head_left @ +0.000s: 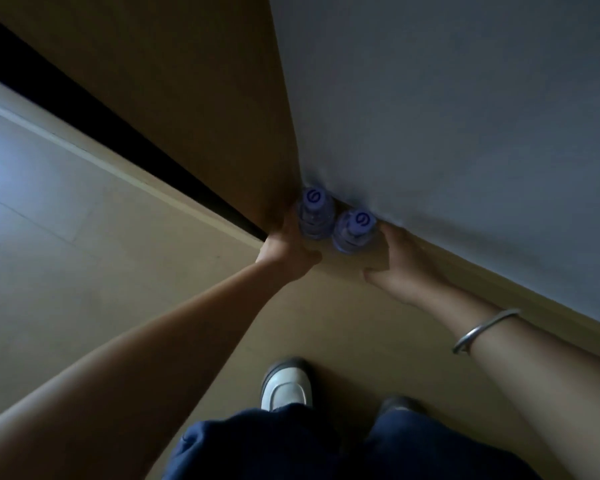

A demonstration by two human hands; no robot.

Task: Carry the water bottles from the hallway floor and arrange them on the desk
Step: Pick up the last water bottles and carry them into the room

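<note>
Two clear water bottles with blue caps stand upright side by side on the floor, tucked into a corner. My left hand (284, 249) wraps the left water bottle (315, 214) from its left side, fingers behind it and thumb in front. The right water bottle (355, 230) stands next to it. My right hand (400, 263) lies just right of that bottle, fingers spread along the skirting and thumb held apart, with nothing in it. The bottles' lower parts are partly hidden by my hands.
A brown door panel (194, 109) meets a white wall (447, 116) at the corner. A tan skirting board (520, 289) runs along the wall. My shoes (286, 384) and dark trousers are at the bottom. Pale floor tiles (49, 202) spread to the left.
</note>
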